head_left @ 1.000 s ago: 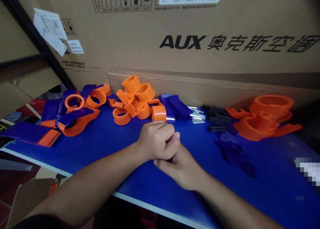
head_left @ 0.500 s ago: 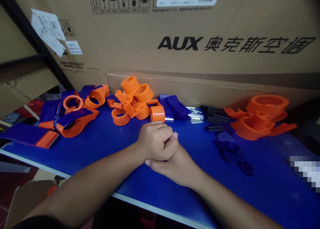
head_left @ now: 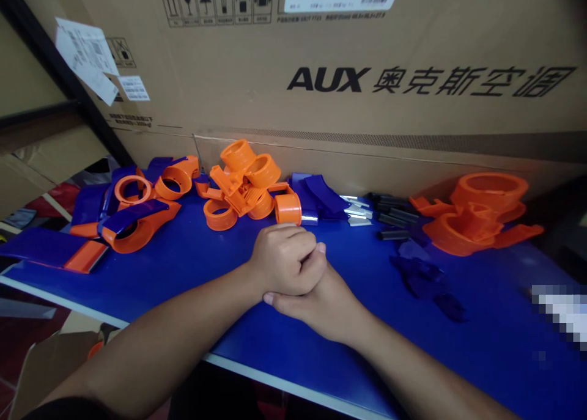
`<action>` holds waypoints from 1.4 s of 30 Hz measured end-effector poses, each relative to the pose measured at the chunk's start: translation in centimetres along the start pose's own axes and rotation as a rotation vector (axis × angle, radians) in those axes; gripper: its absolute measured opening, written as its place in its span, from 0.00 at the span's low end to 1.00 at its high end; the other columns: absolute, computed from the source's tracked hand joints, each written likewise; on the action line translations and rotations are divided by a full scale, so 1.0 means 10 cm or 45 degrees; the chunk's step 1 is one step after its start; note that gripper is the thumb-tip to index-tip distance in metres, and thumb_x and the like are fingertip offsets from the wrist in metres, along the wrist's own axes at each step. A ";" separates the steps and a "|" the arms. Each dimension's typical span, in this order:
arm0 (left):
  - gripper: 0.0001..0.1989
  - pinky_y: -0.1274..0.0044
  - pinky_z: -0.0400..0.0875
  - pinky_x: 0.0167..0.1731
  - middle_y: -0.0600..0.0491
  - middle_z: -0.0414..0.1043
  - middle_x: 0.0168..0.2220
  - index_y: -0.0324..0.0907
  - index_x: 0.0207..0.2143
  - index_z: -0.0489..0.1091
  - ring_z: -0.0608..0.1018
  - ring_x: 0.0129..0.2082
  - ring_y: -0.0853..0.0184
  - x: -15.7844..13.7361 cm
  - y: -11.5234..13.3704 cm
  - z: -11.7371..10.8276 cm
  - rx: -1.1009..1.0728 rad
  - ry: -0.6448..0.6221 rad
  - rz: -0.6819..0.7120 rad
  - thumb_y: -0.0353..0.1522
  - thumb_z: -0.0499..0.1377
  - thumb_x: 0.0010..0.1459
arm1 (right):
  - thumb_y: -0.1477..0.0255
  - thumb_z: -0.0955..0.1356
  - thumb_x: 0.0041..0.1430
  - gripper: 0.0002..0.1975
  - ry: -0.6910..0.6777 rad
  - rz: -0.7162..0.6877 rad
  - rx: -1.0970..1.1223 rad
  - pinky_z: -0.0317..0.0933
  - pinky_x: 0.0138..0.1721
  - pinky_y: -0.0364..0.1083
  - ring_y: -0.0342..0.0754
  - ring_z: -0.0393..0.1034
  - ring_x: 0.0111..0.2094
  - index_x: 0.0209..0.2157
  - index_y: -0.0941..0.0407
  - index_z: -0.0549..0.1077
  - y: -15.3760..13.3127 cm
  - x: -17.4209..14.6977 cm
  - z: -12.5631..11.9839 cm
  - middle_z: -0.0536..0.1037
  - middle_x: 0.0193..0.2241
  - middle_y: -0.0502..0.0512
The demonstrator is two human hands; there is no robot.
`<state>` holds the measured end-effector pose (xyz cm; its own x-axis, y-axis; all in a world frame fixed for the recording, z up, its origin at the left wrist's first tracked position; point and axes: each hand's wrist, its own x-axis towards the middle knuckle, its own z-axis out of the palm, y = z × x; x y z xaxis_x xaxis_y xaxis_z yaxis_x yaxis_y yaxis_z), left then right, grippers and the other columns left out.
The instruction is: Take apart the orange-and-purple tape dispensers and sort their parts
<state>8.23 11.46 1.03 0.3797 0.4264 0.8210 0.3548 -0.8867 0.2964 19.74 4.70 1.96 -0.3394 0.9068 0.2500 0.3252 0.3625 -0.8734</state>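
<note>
Over the blue tabletop my two hands are clasped together. My left hand is closed, its fingers folded against my right hand. The right thumb lies across below the left hand, and the other right fingers are mostly hidden behind it. No tool or part shows between them. Just beyond the knuckles is a heap of orange plastic tape dispenser frames. To its right are curved blue plastic pieces, several silvery metal strips and short black tubes.
Blue-and-orange tape dispensers lie at the left. More orange frames are stacked at the right, with small dark blue pieces in front. A large cardboard box stands behind. An open carton sits below the table's left edge.
My hands stay clasped in the same pose. The view has shifted very slightly; the parts on the table lie as before.
</note>
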 end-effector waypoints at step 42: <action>0.29 0.59 0.63 0.48 0.36 0.71 0.51 0.39 0.58 0.70 0.69 0.51 0.44 -1.09 -0.71 -2.48 1.617 -0.237 -0.957 0.50 0.49 0.68 | 0.65 0.72 0.58 0.18 0.032 0.012 -0.076 0.65 0.27 0.45 0.41 0.68 0.24 0.49 0.51 0.70 -0.07 0.02 -0.01 0.77 0.36 0.48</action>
<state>-19.64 8.71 2.02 -0.1592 0.8053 0.5710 0.9652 0.2486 -0.0814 19.57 4.60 2.69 -0.3143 0.9151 0.2527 0.3808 0.3654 -0.8494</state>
